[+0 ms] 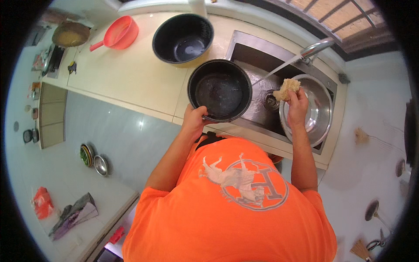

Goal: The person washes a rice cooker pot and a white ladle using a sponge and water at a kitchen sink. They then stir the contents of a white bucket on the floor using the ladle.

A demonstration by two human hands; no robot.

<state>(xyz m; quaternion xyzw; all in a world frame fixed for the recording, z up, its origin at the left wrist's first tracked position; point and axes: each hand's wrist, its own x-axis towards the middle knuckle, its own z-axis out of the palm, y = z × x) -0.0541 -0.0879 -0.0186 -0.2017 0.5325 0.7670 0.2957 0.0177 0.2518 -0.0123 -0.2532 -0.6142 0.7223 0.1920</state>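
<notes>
My left hand (196, 119) grips the near rim of a dark round pot (219, 91), its inside facing up at me, at the left edge of the steel sink (258, 73). A beige fibrous scrubber (288, 89) is pinched in my right hand (298, 106), above the sink and apart from the pot. Water runs from the chrome faucet (316, 48) in a stream slanting down beside the pot's right rim. Below my right hand, a large stainless steel basin (314, 114) sits over the sink's right part. The drain (271, 100) shows left of the basin.
A second black pot (183, 38) stands on the counter (131, 77) behind the held one. Farther left are a red plastic dipper (121, 32) and a wok (71, 34). Metal bowls (100, 165) lie on the floor at left. A barred window (343, 16) is beyond the faucet.
</notes>
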